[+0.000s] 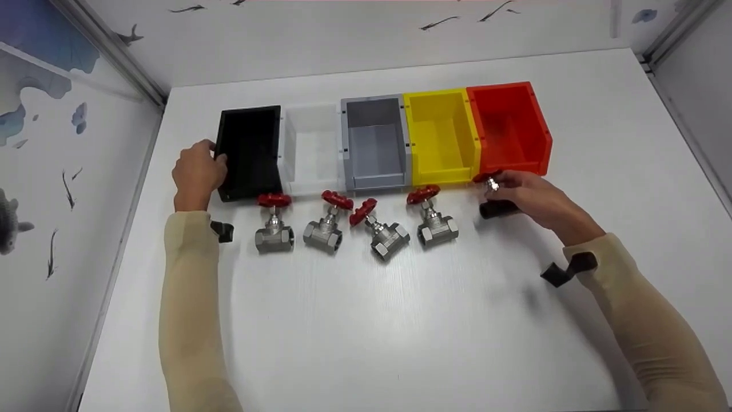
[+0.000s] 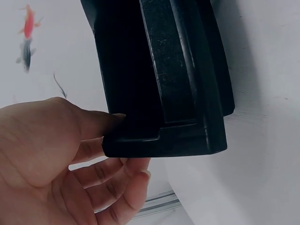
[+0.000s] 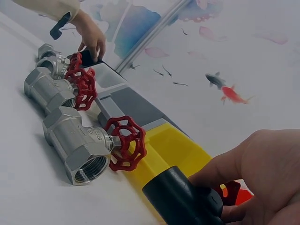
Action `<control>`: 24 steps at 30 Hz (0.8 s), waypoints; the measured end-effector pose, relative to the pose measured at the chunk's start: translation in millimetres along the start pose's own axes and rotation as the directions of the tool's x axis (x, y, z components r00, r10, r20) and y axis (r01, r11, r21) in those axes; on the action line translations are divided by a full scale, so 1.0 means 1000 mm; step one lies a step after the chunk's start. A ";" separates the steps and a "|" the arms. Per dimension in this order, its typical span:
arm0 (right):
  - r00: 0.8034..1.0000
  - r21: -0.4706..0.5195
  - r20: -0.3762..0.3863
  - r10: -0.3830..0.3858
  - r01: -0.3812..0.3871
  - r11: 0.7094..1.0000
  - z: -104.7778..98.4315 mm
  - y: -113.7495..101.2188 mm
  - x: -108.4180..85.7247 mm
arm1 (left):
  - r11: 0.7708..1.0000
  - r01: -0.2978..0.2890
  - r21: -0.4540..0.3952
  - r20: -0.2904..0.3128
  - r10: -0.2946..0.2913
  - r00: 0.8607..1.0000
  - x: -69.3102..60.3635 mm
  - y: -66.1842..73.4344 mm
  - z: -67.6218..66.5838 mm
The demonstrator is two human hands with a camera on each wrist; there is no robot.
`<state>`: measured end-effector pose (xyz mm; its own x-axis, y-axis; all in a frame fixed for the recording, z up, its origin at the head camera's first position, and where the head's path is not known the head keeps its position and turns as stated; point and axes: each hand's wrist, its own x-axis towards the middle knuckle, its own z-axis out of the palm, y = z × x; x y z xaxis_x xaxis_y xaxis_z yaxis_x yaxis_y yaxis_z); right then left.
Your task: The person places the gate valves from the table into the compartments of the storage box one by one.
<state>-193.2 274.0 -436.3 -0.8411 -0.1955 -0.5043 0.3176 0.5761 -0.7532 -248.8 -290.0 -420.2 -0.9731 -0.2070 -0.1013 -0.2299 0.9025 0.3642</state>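
Note:
On the far left, my left hand [image 1: 197,171] pinches the side wall of the black bin [image 1: 249,151]. In the left wrist view its thumb lies over the rim and the other fingers are outside, below the wall. My right hand [image 1: 537,200] holds a valve with a black tubular body [image 3: 173,192] and a red handwheel [image 3: 230,192], in front of the red bin [image 1: 506,129]; the fingers partly hide it. Several steel valves with red handwheels, among them one [image 1: 437,229] nearest the right hand, lie in a row before the bins.
Between the black and red bins stand a white bin [image 1: 311,187], a grey bin [image 1: 374,182] and a yellow bin [image 1: 443,174], side by side. All sit on a white table [image 1: 366,320]. White panels [image 1: 343,40] with painted fish enclose the back and sides.

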 end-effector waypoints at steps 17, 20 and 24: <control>1.000 0.053 -0.018 -0.016 0.017 0.998 -0.010 -0.010 -0.005 | 0.999 -0.037 0.031 -0.057 0.038 0.998 -0.004 -0.003 0.000; 0.999 0.079 -0.027 -0.023 0.025 0.997 -0.012 -0.011 -0.004 | 0.999 -0.037 0.037 -0.060 0.039 0.997 -0.003 -0.003 0.001; 0.999 0.107 -0.039 -0.026 0.030 0.994 -0.014 -0.012 -0.004 | 0.999 -0.041 0.031 -0.071 0.043 0.997 -0.003 -0.003 0.002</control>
<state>-199.6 278.9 -419.5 -0.8654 -0.1793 -0.4679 0.3376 0.4814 -0.8088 -245.6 -291.1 -423.1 -0.9807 -0.1946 -0.0198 -0.1897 0.9213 0.3393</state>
